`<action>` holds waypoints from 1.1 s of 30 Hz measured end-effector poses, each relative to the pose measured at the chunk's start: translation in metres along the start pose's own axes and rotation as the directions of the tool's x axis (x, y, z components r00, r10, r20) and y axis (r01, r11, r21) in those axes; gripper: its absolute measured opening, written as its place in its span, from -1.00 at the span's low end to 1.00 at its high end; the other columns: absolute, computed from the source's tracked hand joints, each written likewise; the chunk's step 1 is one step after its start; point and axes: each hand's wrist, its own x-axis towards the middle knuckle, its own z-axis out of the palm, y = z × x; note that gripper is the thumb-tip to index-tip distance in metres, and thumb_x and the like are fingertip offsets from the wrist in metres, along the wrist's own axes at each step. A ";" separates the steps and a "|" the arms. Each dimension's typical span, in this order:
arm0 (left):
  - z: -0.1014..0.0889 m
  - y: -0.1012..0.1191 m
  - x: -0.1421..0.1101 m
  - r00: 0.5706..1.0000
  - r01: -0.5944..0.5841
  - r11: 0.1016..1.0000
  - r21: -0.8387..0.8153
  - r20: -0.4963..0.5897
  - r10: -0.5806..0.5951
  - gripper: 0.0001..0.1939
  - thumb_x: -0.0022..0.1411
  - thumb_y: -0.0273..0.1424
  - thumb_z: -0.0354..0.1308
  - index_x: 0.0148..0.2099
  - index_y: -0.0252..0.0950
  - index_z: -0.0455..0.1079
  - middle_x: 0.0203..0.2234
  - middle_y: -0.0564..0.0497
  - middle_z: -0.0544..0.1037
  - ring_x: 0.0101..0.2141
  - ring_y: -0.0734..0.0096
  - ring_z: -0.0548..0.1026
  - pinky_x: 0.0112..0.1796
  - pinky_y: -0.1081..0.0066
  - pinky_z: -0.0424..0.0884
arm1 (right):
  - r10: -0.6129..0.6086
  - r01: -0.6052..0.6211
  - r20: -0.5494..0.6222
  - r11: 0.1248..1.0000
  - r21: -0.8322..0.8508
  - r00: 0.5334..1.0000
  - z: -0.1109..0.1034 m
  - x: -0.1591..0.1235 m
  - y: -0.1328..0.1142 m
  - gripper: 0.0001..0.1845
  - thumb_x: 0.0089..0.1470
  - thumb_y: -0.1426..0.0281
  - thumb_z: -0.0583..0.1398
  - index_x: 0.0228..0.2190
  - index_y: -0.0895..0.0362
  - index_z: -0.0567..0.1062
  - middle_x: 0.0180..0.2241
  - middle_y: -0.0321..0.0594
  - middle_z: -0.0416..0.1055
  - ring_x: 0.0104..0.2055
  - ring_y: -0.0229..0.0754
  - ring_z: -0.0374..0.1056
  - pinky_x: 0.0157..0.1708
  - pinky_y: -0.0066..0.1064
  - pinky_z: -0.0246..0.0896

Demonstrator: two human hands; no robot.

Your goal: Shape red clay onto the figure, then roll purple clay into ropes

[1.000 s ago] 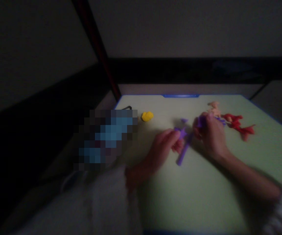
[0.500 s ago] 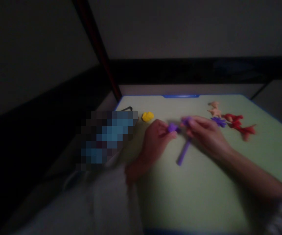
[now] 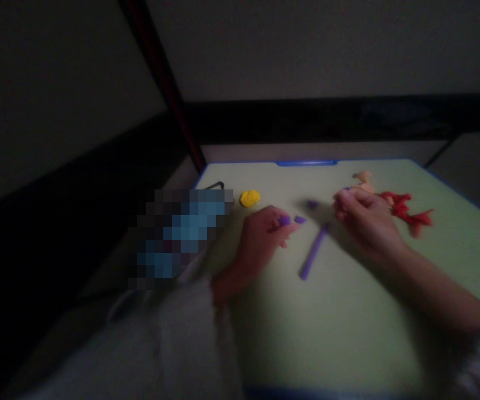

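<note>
My left hand (image 3: 260,239) pinches a small purple clay lump (image 3: 284,220) between thumb and fingers. Just past those fingertips is another purple piece (image 3: 300,220). A blurred dark purple bit (image 3: 313,204) shows a little farther back. My right hand (image 3: 367,222) is raised over the board to the right, its fingers pressed together, with a speck of purple clay (image 3: 347,189) showing at the tips. Between the hands a thin purple stick (image 3: 315,253) lies slanted on the board.
A yellow clay lump (image 3: 250,198) rests at the back left of the pale green, blue-edged board (image 3: 327,333). Peach (image 3: 363,179) and red clay shapes (image 3: 402,206) lie behind and right of my right hand. A pixelated blue object (image 3: 190,228) is at the left edge.
My right hand has moved right, away from my left hand, and now covers the purple spiky shape. My left hand has shifted slightly left. Purple pieces now show between the hands.
</note>
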 end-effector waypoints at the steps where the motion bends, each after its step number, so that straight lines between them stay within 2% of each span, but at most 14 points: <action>1: 0.000 0.002 0.000 1.000 0.021 1.000 0.013 -0.016 -0.021 -0.86 -0.01 -0.41 0.25 -0.44 -0.32 0.33 -0.70 0.19 0.34 -0.69 0.61 0.31 -0.65 0.58 0.22 | -0.018 0.018 -0.004 1.000 -0.008 1.000 -0.001 0.001 -0.001 -0.68 -0.32 0.19 0.42 -0.66 0.15 0.48 -0.66 -0.39 0.33 -0.64 -0.47 0.17 -0.67 -0.65 0.10; 4: -0.002 0.007 -0.001 0.997 0.032 0.996 0.082 -0.068 -0.026 -0.79 -0.09 -0.38 0.31 -0.50 -0.32 0.33 -0.72 0.20 0.29 -0.69 0.64 0.23 -0.66 0.58 0.14 | -0.044 0.043 -0.025 0.999 -0.028 0.999 -0.004 0.003 -0.003 -0.62 -0.25 0.14 0.38 -0.70 0.16 0.43 -0.68 -0.38 0.29 -0.67 -0.47 0.12 -0.72 -0.65 0.03; 9: -0.005 0.005 0.000 0.990 -0.051 0.972 0.227 -0.114 0.079 -0.87 -0.05 -0.38 0.30 -0.47 -0.32 0.43 -0.65 0.15 0.32 -0.58 0.58 0.26 -0.53 0.54 0.22 | -0.070 0.069 -0.046 0.997 -0.029 0.996 -0.007 0.003 -0.003 -0.65 -0.13 0.10 0.31 -0.61 0.13 0.47 -0.64 -0.36 0.31 -0.66 -0.45 0.13 -0.71 -0.62 0.06; 11: -0.007 0.002 0.002 0.986 -0.111 0.933 0.341 -0.083 0.148 -0.95 0.00 -0.46 0.26 -0.40 -0.31 0.48 -0.57 0.11 0.36 -0.51 0.55 0.30 -0.45 0.51 0.27 | -0.091 0.090 -0.020 0.995 -0.049 0.996 -0.008 0.003 -0.002 -0.71 -0.11 0.13 0.31 -0.56 0.11 0.51 -0.57 -0.33 0.38 -0.61 -0.43 0.19 -0.66 -0.60 0.13; 13: -0.008 -0.003 0.004 0.982 -0.164 0.880 0.446 -0.009 0.188 -0.87 0.04 -0.54 0.21 -0.30 -0.30 0.50 -0.47 0.07 0.42 -0.45 0.51 0.34 -0.36 0.47 0.32 | -0.102 0.104 0.021 0.988 -0.113 0.995 -0.008 0.002 -0.001 -0.75 -0.11 0.16 0.31 -0.53 0.10 0.54 -0.48 -0.28 0.44 -0.54 -0.38 0.27 -0.60 -0.55 0.20; 15: -0.009 -0.008 0.006 0.983 -0.172 0.845 0.507 0.038 0.177 -0.73 0.05 -0.58 0.18 -0.15 -0.31 0.47 -0.38 0.02 0.46 -0.40 0.48 0.37 -0.29 0.43 0.34 | -0.091 0.098 0.045 0.977 -0.189 0.995 -0.007 0.001 0.000 -0.79 -0.12 0.20 0.31 -0.48 0.08 0.57 -0.42 -0.26 0.49 -0.48 -0.32 0.33 -0.53 -0.49 0.26; 17: -0.010 -0.010 0.006 0.990 -0.129 0.838 0.530 0.024 0.137 -0.62 0.06 -0.60 0.17 -0.03 -0.33 0.40 -0.33 0.00 0.50 -0.37 0.45 0.40 -0.25 0.40 0.36 | -0.072 0.078 0.036 0.968 -0.240 0.997 -0.006 0.000 0.001 -0.78 -0.16 0.26 0.34 -0.39 0.07 0.58 -0.40 -0.25 0.52 -0.43 -0.28 0.39 -0.44 -0.43 0.32; 21: -0.010 -0.010 0.007 0.997 -0.043 0.826 0.561 -0.025 0.069 -0.63 0.07 -0.60 0.15 -0.03 -0.31 0.38 -0.27 -0.03 0.54 -0.34 0.42 0.44 -0.22 0.38 0.37 | -0.069 0.076 0.036 0.966 -0.249 0.997 -0.004 0.000 0.000 -0.68 -0.26 0.39 0.39 -0.34 0.07 0.54 -0.36 -0.26 0.55 -0.29 -0.21 0.46 -0.24 -0.34 0.36; 24: -0.011 -0.010 0.007 0.999 -0.033 0.806 0.591 -0.012 0.049 -0.68 0.11 -0.58 0.12 -0.05 -0.33 0.39 -0.20 -0.07 0.55 -0.31 0.39 0.46 -0.19 0.36 0.37 | -0.109 0.143 0.116 0.932 -0.334 0.987 -0.001 -0.003 -0.001 -0.73 -0.23 0.43 0.37 -0.39 0.10 0.48 -0.34 -0.25 0.54 -0.30 -0.20 0.45 -0.30 -0.36 0.36; 27: -0.011 -0.013 0.008 0.998 -0.044 0.792 0.610 -0.001 0.056 -0.69 0.13 -0.55 0.11 -0.04 -0.35 0.39 -0.19 -0.08 0.55 -0.28 0.36 0.47 -0.18 0.34 0.37 | -0.144 0.263 0.270 0.836 -0.482 0.952 0.003 -0.009 0.000 -0.77 -0.15 0.44 0.33 -0.38 0.12 0.42 -0.32 -0.23 0.52 -0.35 -0.22 0.42 -0.40 -0.41 0.32; 30: -0.011 -0.016 0.009 0.998 -0.046 0.791 0.611 -0.012 0.067 -0.70 0.12 -0.55 0.12 -0.06 -0.33 0.40 -0.19 -0.07 0.55 -0.23 0.34 0.47 -0.17 0.34 0.37 | -0.087 0.395 0.482 0.706 -0.588 0.872 0.008 -0.015 0.005 -0.79 -0.05 0.44 0.26 -0.29 0.15 0.42 -0.37 -0.24 0.48 -0.42 -0.25 0.38 -0.45 -0.43 0.27; 33: -0.011 -0.016 0.009 0.996 -0.061 0.790 0.610 -0.008 0.083 -0.77 0.12 -0.54 0.12 -0.14 -0.34 0.44 -0.22 -0.07 0.55 -0.25 0.36 0.47 -0.16 0.34 0.37 | 0.030 0.452 0.605 0.635 -0.626 0.796 0.010 -0.016 0.009 -0.72 -0.02 0.43 0.23 -0.19 0.17 0.44 -0.45 -0.27 0.43 -0.49 -0.27 0.33 -0.49 -0.43 0.23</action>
